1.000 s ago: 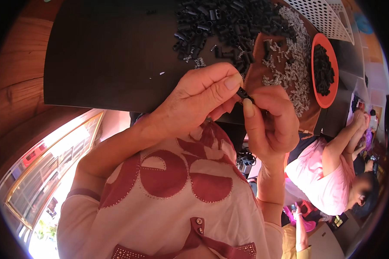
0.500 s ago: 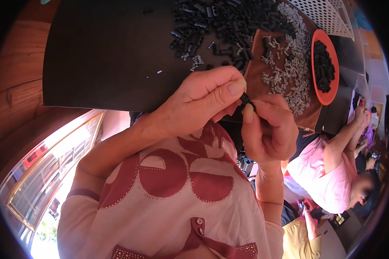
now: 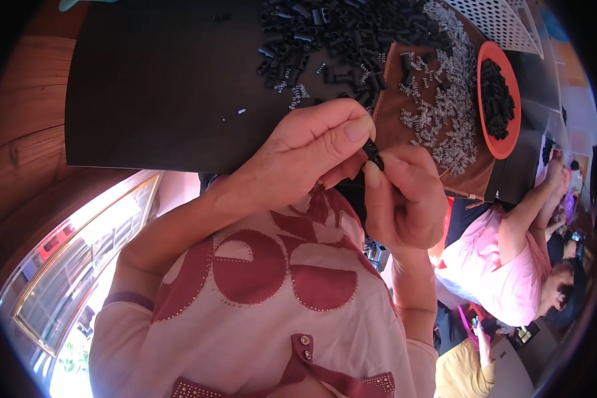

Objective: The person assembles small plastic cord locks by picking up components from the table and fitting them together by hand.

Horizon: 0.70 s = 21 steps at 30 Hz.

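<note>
item: small black part (image 3: 373, 154), pinched between the fingers of both hands, held just above the near edge of the tabletop (image 3: 152, 86).
left hand (image 3: 305, 156): fingers closed narrow on the part's upper end, thumb and forefinger tips pressed to it.
right hand (image 3: 404, 199): fingers curled, thumb and forefinger closed on the lower end; whether a spring was also held could not be told.
stock on tabletop: heap of black parts (image 3: 325, 33) at the far side; scatter of small metal springs (image 3: 444, 113) on a brown mat (image 3: 395, 129) to the right; orange dish (image 3: 501, 149) with more black pieces beside them; white perforated basket (image 3: 504, 20) beyond.
step, as judged: fitting or checking 1 part at the fingertips. next move would call for a steady pinch and fine alignment, since the part was tiny and mostly hidden by the fingers.
also present: another person in a pink shirt (image 3: 484, 259), lower right.
</note>
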Tool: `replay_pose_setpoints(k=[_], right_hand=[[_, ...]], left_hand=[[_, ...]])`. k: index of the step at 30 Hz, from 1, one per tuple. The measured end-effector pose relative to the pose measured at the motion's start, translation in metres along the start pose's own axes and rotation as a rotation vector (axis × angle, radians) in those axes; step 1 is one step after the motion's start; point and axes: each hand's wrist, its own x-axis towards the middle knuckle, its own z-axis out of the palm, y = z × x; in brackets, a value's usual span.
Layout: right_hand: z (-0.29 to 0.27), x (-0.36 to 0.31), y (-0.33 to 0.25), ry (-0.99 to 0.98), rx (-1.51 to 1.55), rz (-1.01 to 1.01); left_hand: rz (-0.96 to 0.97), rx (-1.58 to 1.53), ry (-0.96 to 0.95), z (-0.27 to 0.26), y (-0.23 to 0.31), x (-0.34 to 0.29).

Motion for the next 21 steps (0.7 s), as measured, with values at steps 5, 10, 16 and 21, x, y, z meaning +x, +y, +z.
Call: replay_pose_setpoints(k=[5, 10, 16, 21], right_hand=[[-0.005, 0.004, -0.007, -0.062, -0.018, 0.048], [-0.009, -0.001, -0.004, -0.067, 0.07, 0.105], [-0.016, 0.003, -0.013, -0.12, 0.034, 0.135], [-0.015, 0.003, -0.013, -0.121, -0.057, 0.092]], left_hand=[[-0.013, 0.039, -0.007, -0.001, 0.001, 0.0], [-0.003, 0.024, -0.061, -0.003, 0.005, -0.001], [0.004, 0.03, -0.102, -0.002, 0.007, -0.001], [-0.068, -0.072, -0.041, 0.002, 0.001, 0.002]])
